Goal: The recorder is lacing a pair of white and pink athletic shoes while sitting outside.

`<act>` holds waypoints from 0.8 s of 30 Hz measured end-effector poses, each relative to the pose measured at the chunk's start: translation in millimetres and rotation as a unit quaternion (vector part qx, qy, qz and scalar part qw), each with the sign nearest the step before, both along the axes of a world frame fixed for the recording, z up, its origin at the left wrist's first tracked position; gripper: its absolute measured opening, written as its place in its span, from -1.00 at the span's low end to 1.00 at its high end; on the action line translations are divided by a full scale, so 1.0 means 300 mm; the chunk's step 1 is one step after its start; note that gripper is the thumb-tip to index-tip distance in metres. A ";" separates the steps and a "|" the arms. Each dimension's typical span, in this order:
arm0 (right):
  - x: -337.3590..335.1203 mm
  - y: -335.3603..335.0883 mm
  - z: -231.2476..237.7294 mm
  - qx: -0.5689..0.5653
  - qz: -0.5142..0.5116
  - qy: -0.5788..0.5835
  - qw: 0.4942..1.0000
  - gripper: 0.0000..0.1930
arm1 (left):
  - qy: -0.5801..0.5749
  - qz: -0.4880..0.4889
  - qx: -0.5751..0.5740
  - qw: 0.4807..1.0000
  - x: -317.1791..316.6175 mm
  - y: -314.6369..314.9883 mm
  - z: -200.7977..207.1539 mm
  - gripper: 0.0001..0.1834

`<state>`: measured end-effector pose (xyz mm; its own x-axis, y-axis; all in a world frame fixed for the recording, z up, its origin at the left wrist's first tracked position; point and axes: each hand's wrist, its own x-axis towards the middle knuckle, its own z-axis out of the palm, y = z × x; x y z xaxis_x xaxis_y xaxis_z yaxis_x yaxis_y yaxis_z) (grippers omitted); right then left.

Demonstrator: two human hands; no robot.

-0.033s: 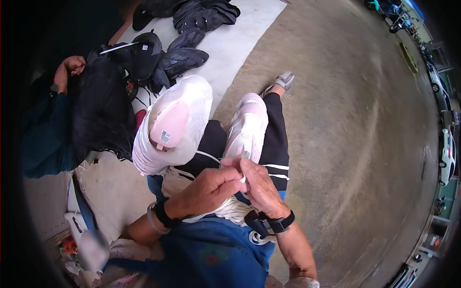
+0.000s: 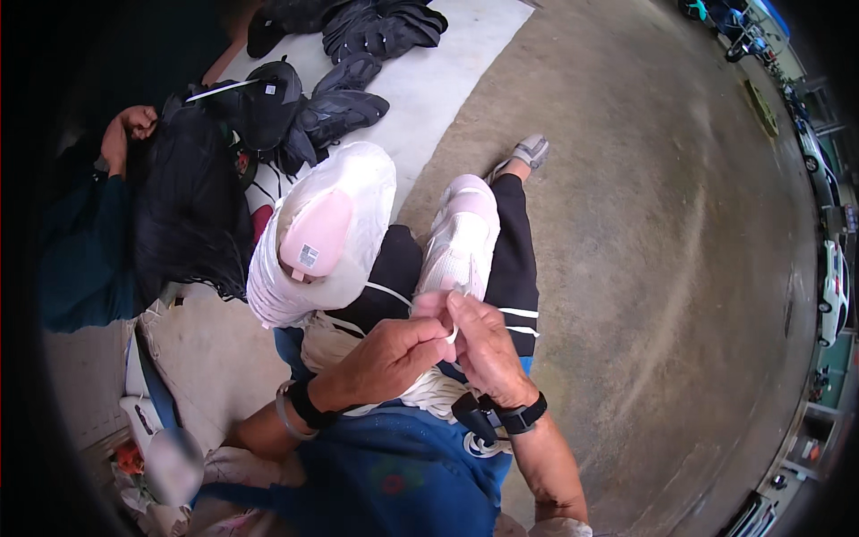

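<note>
A white and pink shoe upper [image 2: 461, 233] rests lengthwise on my lap, its near end by my fingertips. Just below that end, my left hand [image 2: 394, 353] pinches a thin white shoelace [image 2: 452, 336]. My right hand [image 2: 488, 349] meets it there, thumb and fingers closed on the same lace; the fingers partly hide it. A bunch of loose white laces [image 2: 434, 394] lies on my lap under both hands. To the left, a nested stack of white and pink shoe uppers [image 2: 358, 192] leans against my leg.
Black shoe uppers [image 2: 335, 112] lie on a pale sheet [image 2: 474, 54] at the far left. Beside it sits another person [image 2: 85, 242] with a dark bundle of laces [image 2: 188, 206]. Concrete floor [image 2: 644, 268] stretches to the right, with parked vehicles [image 2: 834, 291] along the edge.
My hands have shifted only slightly. A little more of the white lace shows hanging between my fingers.
</note>
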<state>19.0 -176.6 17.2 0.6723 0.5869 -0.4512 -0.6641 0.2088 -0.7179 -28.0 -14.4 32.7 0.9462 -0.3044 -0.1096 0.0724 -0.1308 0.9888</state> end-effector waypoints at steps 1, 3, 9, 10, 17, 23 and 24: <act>-0.005 0.008 -0.001 0.010 -0.050 0.007 0.999 -0.61 | 0.047 0.010 0.001 0.999 -0.006 -0.006 0.006 -0.81; -0.012 0.025 -0.015 0.018 -0.095 0.014 0.995 -0.63 | 0.112 0.007 -0.003 0.994 -0.031 0.007 -0.009 -0.82; -0.013 0.018 -0.055 -0.095 -0.096 -0.088 0.987 -0.60 | 0.182 0.033 -0.017 0.983 -0.050 0.065 -0.068 -0.75; -0.016 0.009 -0.038 -0.096 -0.068 -0.070 0.991 -0.60 | 0.187 0.036 -0.014 0.982 -0.029 0.063 -0.063 -0.75; -0.032 0.004 -0.059 -0.118 0.066 -0.168 0.977 -0.60 | 0.054 0.088 -0.029 0.994 0.073 0.002 -0.075 -0.70; -0.032 0.003 -0.051 -0.121 0.059 -0.182 0.974 -0.69 | 0.073 0.095 -0.045 0.992 0.077 0.007 -0.064 -0.83; -0.036 -0.007 -0.051 -0.121 0.061 -0.181 0.974 -0.69 | 0.016 0.097 0.027 0.995 0.071 0.015 -0.050 -0.84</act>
<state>8.2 -178.5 1.8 0.7456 0.5779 -0.3318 -0.3672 -0.0593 -0.9283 -6.8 -9.9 17.7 0.9822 -0.1092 -0.1526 0.1337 -0.1635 0.9774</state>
